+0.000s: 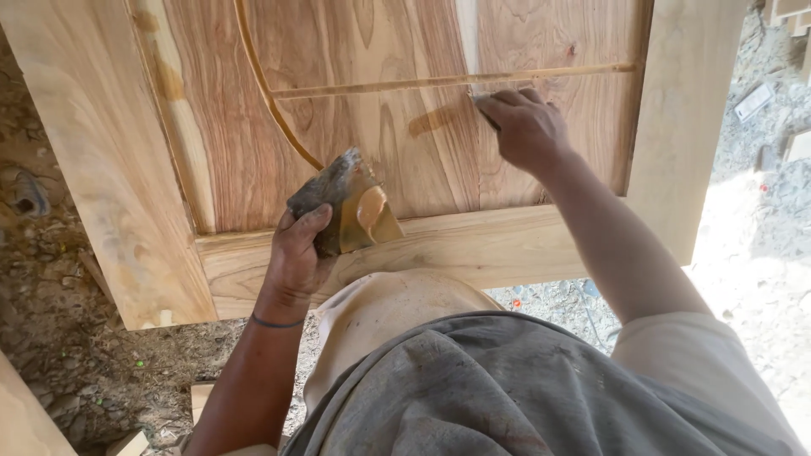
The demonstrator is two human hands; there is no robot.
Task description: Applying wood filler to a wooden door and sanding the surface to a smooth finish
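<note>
Grimy board (342, 203) with tan filler, left fingers (314, 221) grasping it, right fingers (507, 105) clenched on scraper (486, 114).

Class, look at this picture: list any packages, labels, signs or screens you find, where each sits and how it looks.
None can be made out: no package, label, sign or screen.
Small pale flat scrap: on the gravel, upper right; too small to tell.
Left hand: holds a wedge-shaped board smeared with tan putty.
Right hand: presses a small blade onto the wooden door panel.
</note>
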